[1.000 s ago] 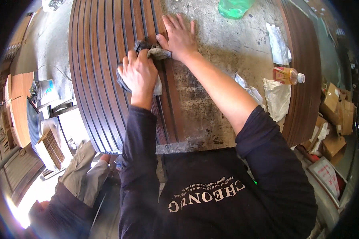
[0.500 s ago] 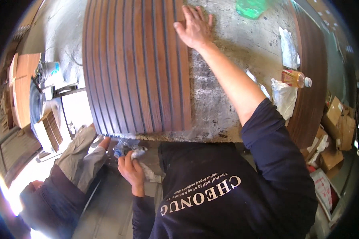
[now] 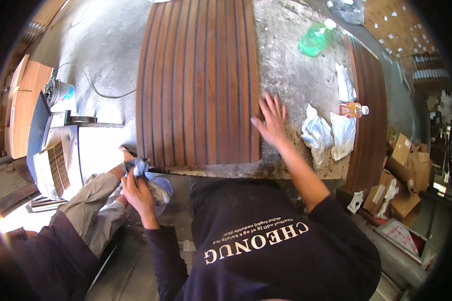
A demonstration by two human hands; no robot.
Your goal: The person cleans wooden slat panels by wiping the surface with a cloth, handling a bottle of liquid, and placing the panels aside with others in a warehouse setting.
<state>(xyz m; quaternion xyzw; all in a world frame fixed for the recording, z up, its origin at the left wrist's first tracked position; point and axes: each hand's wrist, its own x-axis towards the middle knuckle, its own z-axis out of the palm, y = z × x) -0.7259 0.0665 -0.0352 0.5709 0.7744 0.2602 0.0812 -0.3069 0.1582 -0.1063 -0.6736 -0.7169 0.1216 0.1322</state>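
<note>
Across the stained grey worktable (image 3: 289,75) lies a long brown wood-look panel with dark lengthwise grooves (image 3: 201,90), its near end close to the table's front edge, a position that presumably keeps it within easy reach. By the panel's near left corner, the left hand (image 3: 138,196) has its fingers closed on a crumpled grey-blue cloth (image 3: 141,166); bunching likely makes it easier to control. Whether cloth and panel touch cannot be determined. The right hand (image 3: 272,123) holds nothing: fingers spread wide, palm down, thumb at the panel's right edge, a placement that would suit steadying it. Further right, a translucent green plastic bottle with a white cap (image 3: 316,41) and crumpled white packets (image 3: 316,135) sit apart from the panel, apparently to leave space beside it.
</note>
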